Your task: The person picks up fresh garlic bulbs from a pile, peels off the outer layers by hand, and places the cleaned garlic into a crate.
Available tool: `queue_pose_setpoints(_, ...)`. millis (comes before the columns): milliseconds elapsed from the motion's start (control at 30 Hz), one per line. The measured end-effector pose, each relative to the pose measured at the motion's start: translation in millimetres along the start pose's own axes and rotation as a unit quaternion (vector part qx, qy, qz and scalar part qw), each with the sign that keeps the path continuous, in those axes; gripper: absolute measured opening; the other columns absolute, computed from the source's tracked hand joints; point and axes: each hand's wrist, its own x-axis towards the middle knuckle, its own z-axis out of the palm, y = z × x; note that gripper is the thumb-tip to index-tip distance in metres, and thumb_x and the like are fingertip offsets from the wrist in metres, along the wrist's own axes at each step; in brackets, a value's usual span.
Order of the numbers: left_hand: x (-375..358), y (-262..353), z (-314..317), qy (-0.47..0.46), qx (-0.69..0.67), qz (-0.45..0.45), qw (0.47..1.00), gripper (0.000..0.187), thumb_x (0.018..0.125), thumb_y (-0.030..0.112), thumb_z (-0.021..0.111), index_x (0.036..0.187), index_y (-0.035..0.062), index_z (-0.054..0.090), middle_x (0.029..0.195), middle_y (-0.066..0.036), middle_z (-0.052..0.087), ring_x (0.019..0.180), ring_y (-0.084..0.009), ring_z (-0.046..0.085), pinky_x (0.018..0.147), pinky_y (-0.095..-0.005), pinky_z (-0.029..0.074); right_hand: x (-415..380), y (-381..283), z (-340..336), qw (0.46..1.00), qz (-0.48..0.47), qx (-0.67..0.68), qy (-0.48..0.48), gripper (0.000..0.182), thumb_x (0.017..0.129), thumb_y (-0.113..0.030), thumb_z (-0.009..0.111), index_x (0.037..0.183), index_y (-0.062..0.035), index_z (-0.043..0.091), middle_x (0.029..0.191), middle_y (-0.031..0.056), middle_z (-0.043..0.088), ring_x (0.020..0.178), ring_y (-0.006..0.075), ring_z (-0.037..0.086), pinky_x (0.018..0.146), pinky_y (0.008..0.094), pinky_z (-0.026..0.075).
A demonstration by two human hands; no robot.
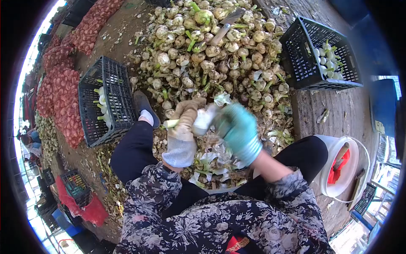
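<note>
While left hand (pixel 182 127) grips onion (pixel 198 121), stalk points left, axis horizontal; right hand (pixel 239 131) blurred, grasp unclear.

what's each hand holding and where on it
The left hand holds a pale bulb by its green stalk end; the right hand is at its other side, blurred.

Onion pile (pixel 211 55) lies ahead of the seated person; one crate (pixel 108 101) stands left of it, another crate (pixel 317 53) right; bucket (pixel 338 165) beside right knee; sacks (pixel 59 93) far left.
</note>
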Motion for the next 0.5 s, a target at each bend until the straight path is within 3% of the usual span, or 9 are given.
queue_pose_setpoints(33, 1.9, -0.6, -2.4, -0.023, -0.05, 0.027, 0.998, 0.027, 0.085, 0.014, 0.057, 0.11, 0.0026, 0.055, 0.098, -0.01, 0.062, 0.078, -0.0187, 0.061, 0.071, -0.0272, 0.051, 11.0, 10.2, -10.6, 0.975, 0.169, 0.138, 0.031, 0.021, 0.07, 0.0, 0.065, 0.089, -0.004, 0.056, 0.079, 0.0068, 0.059, 0.064, 0.0149, 0.057, 0.052, 0.0266, 0.048)
queue_pose_setpoints(67, 3.7, -9.2, -11.6, -0.009, -0.037, 0.037, 0.999, 0.027, 0.086, 0.01, 0.054, 0.111, 0.0008, 0.054, 0.098, -0.01, 0.062, 0.083, -0.0176, 0.06, 0.074, -0.0277, 0.05, 11.6, 14.4, -14.5, 0.97, 0.192, 0.138, 0.052, 0.019, 0.077, -0.001, 0.063, 0.095, -0.003, 0.056, 0.085, 0.0052, 0.059, 0.067, 0.011, 0.054, 0.054, 0.0238, 0.047)
queue_pose_setpoints(133, 4.8, -1.8, -9.7, -0.034, -0.056, 0.051, 0.997, 0.028, 0.085, 0.009, 0.053, 0.111, -0.0003, 0.054, 0.1, -0.011, 0.061, 0.088, -0.0173, 0.059, 0.077, -0.0275, 0.049, 4.4, -10.1, -8.8, 0.914, 0.18, 0.36, -0.039, 0.02, 0.079, 0.001, 0.061, 0.098, -0.0027, 0.055, 0.084, 0.0048, 0.057, 0.067, 0.01, 0.053, 0.055, 0.0218, 0.046)
queue_pose_setpoints(233, 0.5, 6.4, 2.5, -0.037, -0.024, 0.062, 0.997, 0.03, 0.085, 0.016, 0.057, 0.11, -0.0016, 0.056, 0.102, -0.011, 0.061, 0.093, -0.0168, 0.057, 0.08, -0.0271, 0.047, -3.2, -2.2, -1.6, 0.897, 0.143, 0.406, -0.103, 0.026, 0.074, 0.003, 0.063, 0.097, -0.0031, 0.053, 0.082, 0.0031, 0.054, 0.066, 0.0104, 0.051, 0.057, 0.0209, 0.044)
queue_pose_setpoints(300, 9.8, 0.0, 2.0, -0.017, 0.079, 0.071, 0.994, 0.032, 0.085, 0.021, 0.059, 0.109, -0.001, 0.057, 0.1, -0.01, 0.062, 0.09, -0.0159, 0.058, 0.079, -0.0266, 0.047, 0.1, -6.1, 8.0, 0.99, 0.036, 0.138, -0.011, 0.025, 0.07, 0.006, 0.063, 0.091, -0.0037, 0.054, 0.079, 0.0029, 0.053, 0.065, 0.0111, 0.051, 0.057, 0.0215, 0.044)
queue_pose_setpoints(333, 4.9, 3.4, 3.0, 0.024, -0.021, -0.085, 0.996, 0.034, 0.085, 0.026, 0.06, 0.107, -0.0002, 0.058, 0.097, -0.009, 0.062, 0.088, -0.0161, 0.058, 0.078, -0.0272, 0.048, 7.3, -11.6, 3.8, 0.984, -0.172, -0.043, -0.02, 0.02, 0.068, 0.009, 0.06, 0.081, -0.0037, 0.054, 0.079, 0.0047, 0.053, 0.065, 0.013, 0.052, 0.058, 0.0223, 0.044)
queue_pose_setpoints(433, 10.7, -0.9, -3.0, 0.0, -0.106, -0.133, 0.985, 0.032, 0.088, 0.027, 0.054, 0.108, 0.001, 0.056, 0.096, -0.008, 0.061, 0.089, -0.0156, 0.058, 0.081, -0.0284, 0.048, 9.0, -2.1, -2.0, 0.998, -0.056, -0.011, -0.003, 0.021, 0.068, 0.012, 0.059, 0.082, -0.0033, 0.054, 0.083, 0.0065, 0.055, 0.07, 0.0151, 0.056, 0.062, 0.0235, 0.047)
queue_pose_setpoints(467, 12.8, -4.5, -9.6, -0.003, -0.135, -0.116, 0.984, 0.024, 0.087, 0.018, 0.053, 0.104, 0.0013, 0.058, 0.095, -0.008, 0.062, 0.085, -0.0178, 0.059, 0.079, -0.0294, 0.049, 12.4, -0.1, -5.5, 0.963, 0.131, 0.212, 0.1, 0.024, 0.073, 0.011, 0.06, 0.09, -0.003, 0.052, 0.085, 0.0052, 0.056, 0.075, 0.0151, 0.057, 0.066, 0.0244, 0.049)
queue_pose_setpoints(500, 15.2, -2.6, -13.7, 0.013, -0.164, -0.113, 0.98, 0.022, 0.087, 0.014, 0.052, 0.102, 0.0011, 0.059, 0.094, -0.009, 0.062, 0.084, -0.0185, 0.06, 0.079, -0.0297, 0.05, 14.0, -3.2, -15.8, 0.961, 0.178, 0.177, 0.116, 0.024, 0.076, 0.01, 0.06, 0.094, -0.0021, 0.05, 0.089, 0.0047, 0.057, 0.08, 0.0149, 0.056, 0.07, 0.0256, 0.05)
